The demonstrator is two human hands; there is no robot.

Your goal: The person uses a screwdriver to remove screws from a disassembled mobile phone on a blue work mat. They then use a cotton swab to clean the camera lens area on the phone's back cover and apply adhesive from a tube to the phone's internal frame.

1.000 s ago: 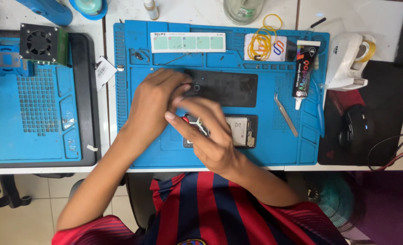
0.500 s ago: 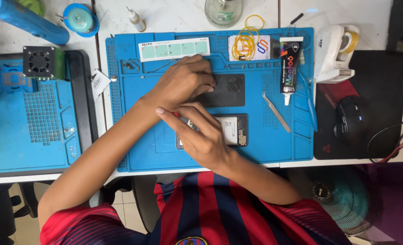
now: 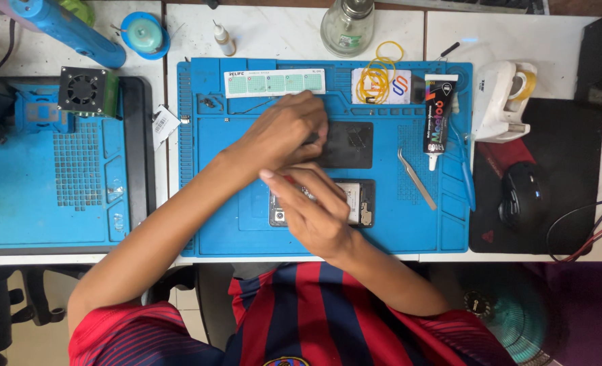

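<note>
Working over a blue repair mat [image 3: 219,230] on a white bench. Left hand [image 3: 284,132] lying knuckles-up across the upper middle of the mat, fingers curled and pressing down on the left edge of a black phone panel [image 3: 351,144]; whether anything is being pinched underneath, cannot tell. Right hand [image 3: 314,210] crossing just below it, fingers bunched narrowly, covering most of an opened phone [image 3: 362,203] lying flat near the mat's front edge. Something thin with a red tip [image 3: 288,180] poking out near the right thumb, too small to identify. Opened phone sitting directly under the right hand, its right end with circuitry showing beyond the knuckles; black panel lying just above it, apart, extending to the right of the left hand. Hands overlapping in view, the left wrist touching the right fingers.

Resting right of the phones: metal tweezers [image 3: 417,179], a black glue tube [image 3: 438,118]. Sitting off the mat: a tape dispenser [image 3: 507,102], a black mouse [image 3: 522,196].
</note>
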